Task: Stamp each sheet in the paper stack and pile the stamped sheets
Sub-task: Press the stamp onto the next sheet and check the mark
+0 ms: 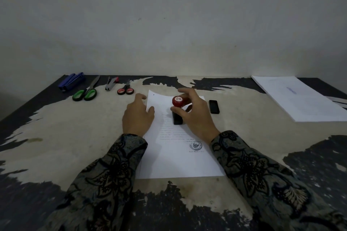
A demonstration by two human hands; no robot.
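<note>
Now | my right grip (189,110) clamped on stamp (177,108), upright over sheet (180,155) | left grip (138,116) flat, steadying sheet's left edge

The worn counter (56,137) carries 1 sheet (180,159), a paper stack (300,99), 2 scissors (85,93), staplers (72,80) and a black lid (214,106)

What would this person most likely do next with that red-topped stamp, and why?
Probably lift the stamp straight up. The right hand grips its red knob with the base down on the sheet, which the left hand holds flat, so the impression may be made.
</note>
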